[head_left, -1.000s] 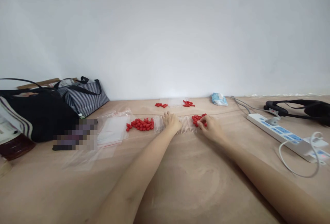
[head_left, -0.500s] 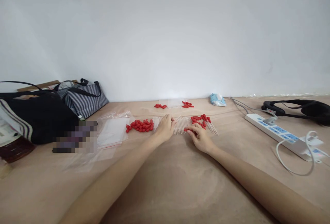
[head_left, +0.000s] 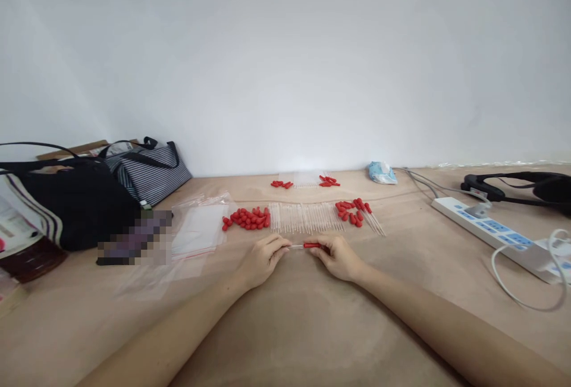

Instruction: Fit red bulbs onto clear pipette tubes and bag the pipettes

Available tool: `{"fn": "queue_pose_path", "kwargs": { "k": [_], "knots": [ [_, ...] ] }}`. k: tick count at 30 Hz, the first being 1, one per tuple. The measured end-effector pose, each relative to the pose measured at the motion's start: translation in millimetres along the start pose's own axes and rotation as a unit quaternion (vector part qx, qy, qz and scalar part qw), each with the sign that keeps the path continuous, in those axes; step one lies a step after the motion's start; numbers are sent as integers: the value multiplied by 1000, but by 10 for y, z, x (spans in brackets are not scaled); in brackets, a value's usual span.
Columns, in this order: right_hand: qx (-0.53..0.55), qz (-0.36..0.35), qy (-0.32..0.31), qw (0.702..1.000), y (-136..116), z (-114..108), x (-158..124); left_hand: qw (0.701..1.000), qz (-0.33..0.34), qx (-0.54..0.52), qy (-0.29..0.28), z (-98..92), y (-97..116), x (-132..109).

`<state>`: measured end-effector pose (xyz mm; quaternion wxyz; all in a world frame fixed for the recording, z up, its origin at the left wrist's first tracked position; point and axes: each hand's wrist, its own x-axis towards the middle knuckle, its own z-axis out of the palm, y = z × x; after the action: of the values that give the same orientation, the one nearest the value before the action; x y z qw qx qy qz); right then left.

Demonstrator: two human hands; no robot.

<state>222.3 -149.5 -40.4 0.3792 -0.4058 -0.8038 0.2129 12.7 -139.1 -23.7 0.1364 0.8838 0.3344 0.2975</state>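
Observation:
In the middle of the table, my left hand (head_left: 267, 258) is closed, pinching a thin clear dropper tube (head_left: 295, 247) that points right. My right hand (head_left: 338, 256) is closed on a red rubber bulb (head_left: 311, 245), whose left end meets the tube's tip; how far the tube sits inside cannot be made out. Just beyond the hands lies a row of thin pale tubes (head_left: 303, 218). A heap of red bulbs (head_left: 247, 219) lies left of the row, and a smaller group of bulbs (head_left: 348, 210) lies right of it. Several droppers with red bulbs fitted (head_left: 372, 219) rest beside that group.
Clear zip bags (head_left: 196, 229) lie at left, near a striped bag (head_left: 156, 170) and a black bag (head_left: 89, 203). More bulbs (head_left: 329, 181) lie by the wall with a blue-white packet (head_left: 382, 173). At right are a power strip (head_left: 491, 229) and a black headset (head_left: 513, 188).
Both hands have drawn back toward me from the row of tubes. The tube in my left hand and the bulb in my right hand have come together end to end.

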Motion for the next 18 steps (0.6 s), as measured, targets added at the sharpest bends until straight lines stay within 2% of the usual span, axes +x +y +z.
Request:
{"fn": "queue_pose_path", "kwargs": {
  "k": [11,18],
  "knots": [
    [24,18,-34,999,-50,-7,9,999,34,7,8,22,-36,-24],
    [66,-15,-21,997,-56,-5,-16,995,89,-8,42,96,-67,-48]
  ]
}}
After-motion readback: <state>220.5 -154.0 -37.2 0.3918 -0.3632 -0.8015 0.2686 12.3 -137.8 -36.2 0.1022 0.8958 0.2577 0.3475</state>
